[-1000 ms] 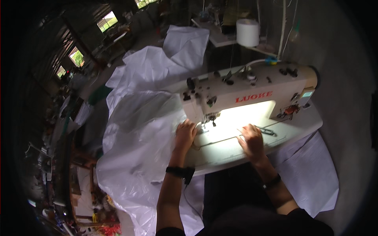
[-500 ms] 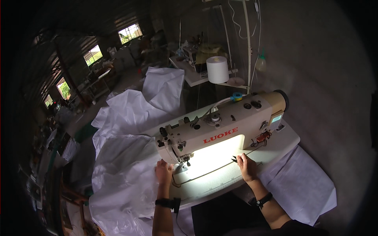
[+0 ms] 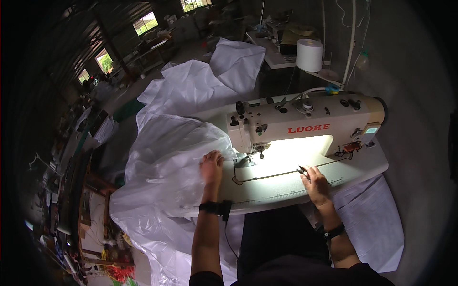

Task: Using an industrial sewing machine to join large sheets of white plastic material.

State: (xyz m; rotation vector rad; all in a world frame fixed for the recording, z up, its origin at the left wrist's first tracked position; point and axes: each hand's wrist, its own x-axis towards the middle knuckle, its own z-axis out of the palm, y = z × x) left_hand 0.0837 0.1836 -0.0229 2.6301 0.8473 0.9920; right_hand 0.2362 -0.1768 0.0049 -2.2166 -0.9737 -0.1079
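Observation:
My left hand rests at the left end of the sewing machine bed, its fingers closed on the edge of a white plastic-like sheet. Just right of it are the needle and presser foot of a white sewing machine. My right hand holds small black thread snips, blades pointing left over the lit bed. The sheet spreads over the left of the table and hangs down in front. What lies under my left fingers is hidden.
A white thread cone stands on a holder behind the machine. More white sheet hangs at the right, below the table edge. A dark cable runs from my left wrist strap. Another worktable stands further back.
The view has swung, so the machine appears further right and higher. My left hand has drawn leftward from the needle with the sheet edge. My right hand, still with the snips, sits nearer the front edge.

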